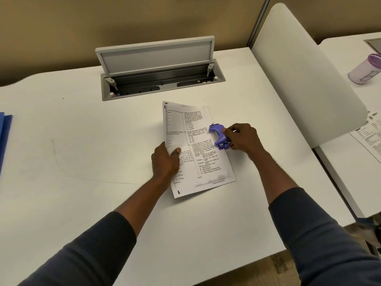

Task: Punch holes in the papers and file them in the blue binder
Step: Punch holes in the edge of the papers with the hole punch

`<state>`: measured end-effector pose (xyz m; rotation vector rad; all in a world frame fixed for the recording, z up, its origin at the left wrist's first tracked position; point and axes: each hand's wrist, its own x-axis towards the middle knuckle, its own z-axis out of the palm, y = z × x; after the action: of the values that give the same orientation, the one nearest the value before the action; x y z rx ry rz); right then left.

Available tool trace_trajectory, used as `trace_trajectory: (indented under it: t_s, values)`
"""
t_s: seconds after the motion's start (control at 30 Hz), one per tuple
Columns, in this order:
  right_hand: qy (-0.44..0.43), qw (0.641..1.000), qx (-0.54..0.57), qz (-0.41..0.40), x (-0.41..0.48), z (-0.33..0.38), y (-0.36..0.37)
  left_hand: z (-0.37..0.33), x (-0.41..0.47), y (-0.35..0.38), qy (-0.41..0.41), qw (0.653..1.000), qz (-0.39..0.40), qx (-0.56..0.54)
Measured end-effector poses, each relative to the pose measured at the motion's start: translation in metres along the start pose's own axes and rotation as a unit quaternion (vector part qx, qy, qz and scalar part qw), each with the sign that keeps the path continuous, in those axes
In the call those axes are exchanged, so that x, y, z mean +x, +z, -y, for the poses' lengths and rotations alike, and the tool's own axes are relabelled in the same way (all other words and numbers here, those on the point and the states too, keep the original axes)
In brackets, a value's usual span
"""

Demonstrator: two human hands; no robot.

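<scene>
One hole punch (pixel 219 136), one sheaf of papers (pixel 198 157), one blue binder (pixel 5 131) before us.
Our right hand (pixel 242 139) grips the hole punch on the sheaf's right edge; our left hand (pixel 165 163) pinches its left edge, mid-desk (pixel 82 157); binder far left.

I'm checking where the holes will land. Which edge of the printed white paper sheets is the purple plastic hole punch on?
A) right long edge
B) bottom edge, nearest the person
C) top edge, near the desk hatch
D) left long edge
A: the purple plastic hole punch, gripped by the right hand, sits on the right long edge of the printed white paper sheets; the left hand pinches the left edge.
</scene>
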<state>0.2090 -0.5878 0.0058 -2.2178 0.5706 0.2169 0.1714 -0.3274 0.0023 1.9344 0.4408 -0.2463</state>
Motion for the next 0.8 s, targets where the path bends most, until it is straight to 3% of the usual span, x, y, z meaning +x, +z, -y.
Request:
trace_trajectory:
  t_s: [0.07,0.23,0.5,0.8]
  values:
    - [0.005,0.999,-0.041,-0.004,0.01,0.008,-0.007,-0.001,0.0,-0.002,0.0,1.0,0.002,0.001]
    - [-0.07,0.986,-0.107,-0.107,0.035,0.039,0.0,-0.001,-0.001,-0.004,-0.004,1.0,0.003,-0.012]
    - [-0.159,0.967,-0.142,-0.137,0.046,0.038,0.039,0.002,0.001,-0.001,-0.016,1.0,0.002,-0.012]
    - [-0.152,0.964,-0.112,-0.189,0.057,0.025,0.049,0.004,0.004,-0.002,0.0,1.0,0.011,0.002]
